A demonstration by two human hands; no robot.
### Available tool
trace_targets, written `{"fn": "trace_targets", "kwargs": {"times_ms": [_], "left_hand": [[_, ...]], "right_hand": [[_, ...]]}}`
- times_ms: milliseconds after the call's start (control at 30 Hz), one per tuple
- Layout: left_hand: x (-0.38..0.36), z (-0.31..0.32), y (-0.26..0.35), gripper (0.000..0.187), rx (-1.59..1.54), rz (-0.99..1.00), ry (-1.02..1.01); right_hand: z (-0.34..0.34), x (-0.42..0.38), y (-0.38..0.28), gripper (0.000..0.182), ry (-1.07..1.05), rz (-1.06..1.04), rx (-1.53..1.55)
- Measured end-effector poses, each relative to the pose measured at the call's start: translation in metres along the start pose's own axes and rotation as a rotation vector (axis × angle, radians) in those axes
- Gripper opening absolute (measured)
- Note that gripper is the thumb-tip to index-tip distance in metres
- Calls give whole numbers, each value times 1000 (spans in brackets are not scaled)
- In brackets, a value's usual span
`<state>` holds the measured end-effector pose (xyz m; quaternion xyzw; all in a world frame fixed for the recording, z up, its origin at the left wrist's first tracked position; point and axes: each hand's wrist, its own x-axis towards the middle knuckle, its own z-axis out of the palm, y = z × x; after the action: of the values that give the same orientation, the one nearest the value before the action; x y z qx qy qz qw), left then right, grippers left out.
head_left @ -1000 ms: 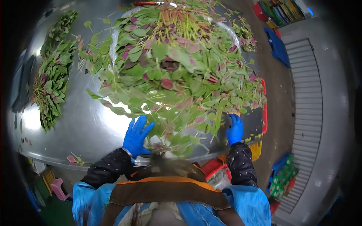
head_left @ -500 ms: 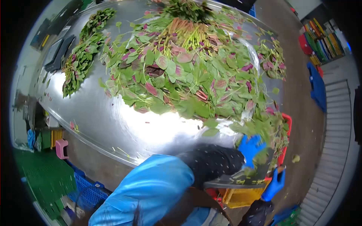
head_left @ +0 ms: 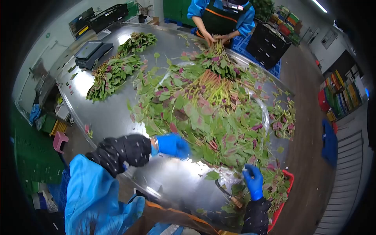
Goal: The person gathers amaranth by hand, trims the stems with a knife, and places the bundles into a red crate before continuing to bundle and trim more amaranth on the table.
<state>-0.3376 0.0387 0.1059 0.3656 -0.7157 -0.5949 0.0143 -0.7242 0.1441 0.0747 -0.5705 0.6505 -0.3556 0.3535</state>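
Note:
Over the near edge of a heap of green and purple leafy stems [head_left: 219, 129], my left hand [head_left: 172, 145] in a blue glove is smeared by motion; its grip cannot be made out. My right hand [head_left: 253, 182], also gloved in blue, hovers at the heap's right end with fingers loosely bent and apart, nothing visible in them. Close to it on the metal table [head_left: 168, 188] lies a curved knife [head_left: 231, 197] with a wooden handle. A red crate [head_left: 288, 188] with loose leaves stands at the table's right edge.
Across the table a person [head_left: 223, 19] in blue sleeves holds a bunch of stems. Tied-looking bunches [head_left: 113, 74] lie at the left beside a scale [head_left: 92, 54]. A black crate [head_left: 268, 45] stands at the back right. A smaller leaf pile [head_left: 282, 119] lies to the right.
The view has tilted up, showing the person opposite. My left hand has swung from the red crate leftward to the heap. My right hand has come in over the table; the knife now shows lying there.

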Motion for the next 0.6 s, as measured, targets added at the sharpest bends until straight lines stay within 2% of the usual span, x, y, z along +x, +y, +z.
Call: {"fn": "trace_targets", "kwargs": {"times_ms": [33, 100, 167, 233, 267, 400, 467, 567, 600], "left_hand": [[-6, -30, 35, 39, -63, 1, 200], [26, -83, 37, 42, -365, -69, 497], [72, -131, 14, 53, -45, 109, 787], [112, -158, 5, 59, 158, -44, 827], [130, -170, 1, 63, 260, -125, 842], [177, -196, -3, 67, 268, -293, 726], [190, -210, 7, 66, 413, -372, 609], [192, -215, 17, 62, 736, -399, 499], [206, -222, 6, 62, 621, -441, 582]], "right_hand": [[4, 30, -3, 28, -4, 37, 172], [13, 94, -45, 30, -106, 64, 299], [33, 147, -84, 34, -176, 23, 509], [60, 206, -90, 37, -245, 112, 836], [75, 233, -90, 33, -212, 110, 803], [114, 328, -49, 17, -221, 211, 550], [134, 390, 25, 15, -159, -329, -207], [135, 410, 10, 17, -170, -217, -456], [135, 405, -11, 19, -126, 20, -301]]}}
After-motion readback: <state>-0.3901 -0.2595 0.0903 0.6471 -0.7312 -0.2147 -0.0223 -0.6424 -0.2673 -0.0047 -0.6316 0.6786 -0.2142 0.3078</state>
